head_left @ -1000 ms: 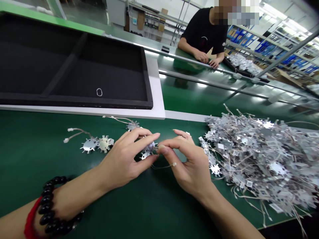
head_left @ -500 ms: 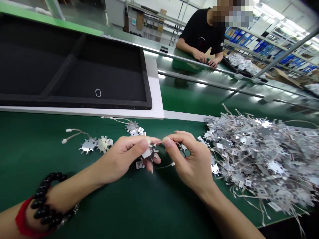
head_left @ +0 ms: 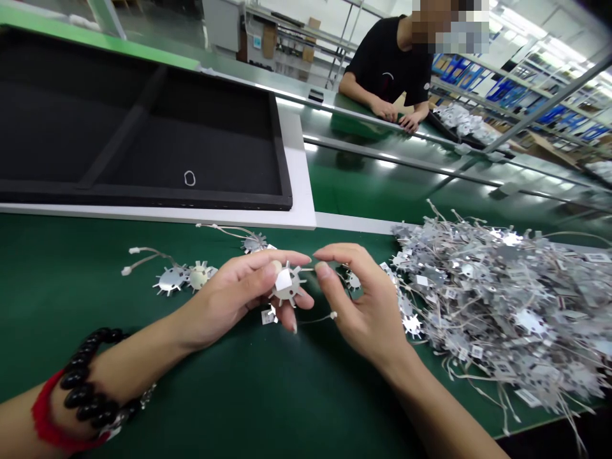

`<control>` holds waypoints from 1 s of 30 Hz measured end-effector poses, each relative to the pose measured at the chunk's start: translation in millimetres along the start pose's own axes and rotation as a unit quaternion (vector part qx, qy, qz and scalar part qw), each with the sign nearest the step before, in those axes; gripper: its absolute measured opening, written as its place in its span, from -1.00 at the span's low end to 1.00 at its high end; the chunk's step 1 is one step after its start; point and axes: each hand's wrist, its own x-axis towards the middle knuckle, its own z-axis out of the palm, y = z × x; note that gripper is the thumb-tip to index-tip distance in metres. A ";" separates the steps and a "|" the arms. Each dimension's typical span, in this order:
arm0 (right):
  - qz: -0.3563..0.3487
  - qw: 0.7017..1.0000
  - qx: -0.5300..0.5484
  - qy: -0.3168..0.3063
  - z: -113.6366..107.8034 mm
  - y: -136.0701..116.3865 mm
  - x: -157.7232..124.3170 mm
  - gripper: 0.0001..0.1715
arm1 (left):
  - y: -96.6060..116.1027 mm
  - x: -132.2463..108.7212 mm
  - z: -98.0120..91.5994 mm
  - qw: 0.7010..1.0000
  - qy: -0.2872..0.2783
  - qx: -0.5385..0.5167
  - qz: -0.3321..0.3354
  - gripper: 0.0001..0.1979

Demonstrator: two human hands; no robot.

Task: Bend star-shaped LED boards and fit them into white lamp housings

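My left hand (head_left: pixel 243 287) pinches a silver disc with toothed edges (head_left: pixel 288 285) between thumb and fingers. A white square label sits on the disc's face, and a thin wire runs from it toward my right hand. My right hand (head_left: pixel 366 299) is just to the right, its thumb and index fingertip slightly apart near the wire's end. Below my left fingers is a small labelled metal piece (head_left: pixel 269 315), mostly hidden. A white connector (head_left: pixel 333 315) on a thin wire hangs by my right palm. Another small toothed disc (head_left: pixel 353 280) lies partly behind my right hand.
A large heap of toothed discs with wires (head_left: pixel 502 306) covers the right of the green table (head_left: pixel 229 401). Two wired discs (head_left: pixel 171 280) lie left, another (head_left: pixel 253 243) behind my left hand. A black framed panel (head_left: pixel 215 140) stands at the back left. A person (head_left: pixel 389 70) works across the bench.
My right thumb and index finger have parted from their pinch on the wire. The disc in my left hand has turned, so that more of its face shows.
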 end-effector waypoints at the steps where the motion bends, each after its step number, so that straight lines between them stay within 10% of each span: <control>1: -0.015 1.000 -0.006 0.009 0.0 0.3 -0.4 -0.86 | -0.1 -0.1 0.2 1.000 0.000 -0.005 -0.001 -0.68; 8: -0.114 0.991 -0.062 0.006 0.7 -1.5 -3.7 -0.74 | -0.9 1.7 3.0 0.999 0.013 -0.037 0.004 -0.66; 30: -0.083 0.995 -0.034 -0.049 -6.2 -0.4 -1.0 -0.77 | -6.2 1.2 -0.5 0.997 0.043 0.063 0.003 -0.61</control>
